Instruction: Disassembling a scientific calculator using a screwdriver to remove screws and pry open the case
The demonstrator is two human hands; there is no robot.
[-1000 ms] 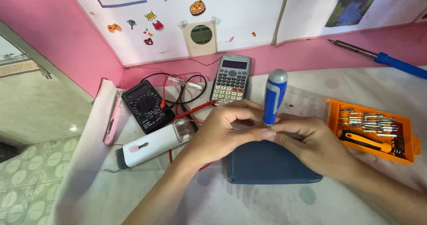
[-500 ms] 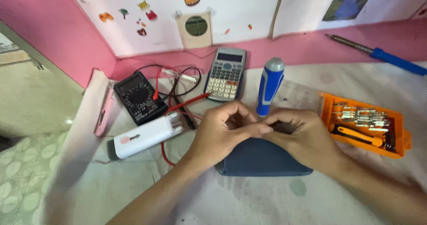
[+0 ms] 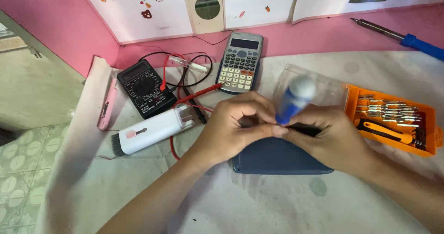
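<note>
Pinching 1 blue screwdriver (image 3: 293,100) in closed grips, 2 hands, left (image 3: 236,127) and right (image 3: 330,134), over 1 slate device (image 3: 277,157).

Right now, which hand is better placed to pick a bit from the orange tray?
Probably the right hand: it lies beside the orange tray, while the left hand is farther away, steadying the blue screwdriver.

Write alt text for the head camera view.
Two bare hands, left hand and right hand, meet around a blue-and-white screwdriver over a dark blue flat device. Nearby lie a calculator, black multimeter and orange bit case.
</note>
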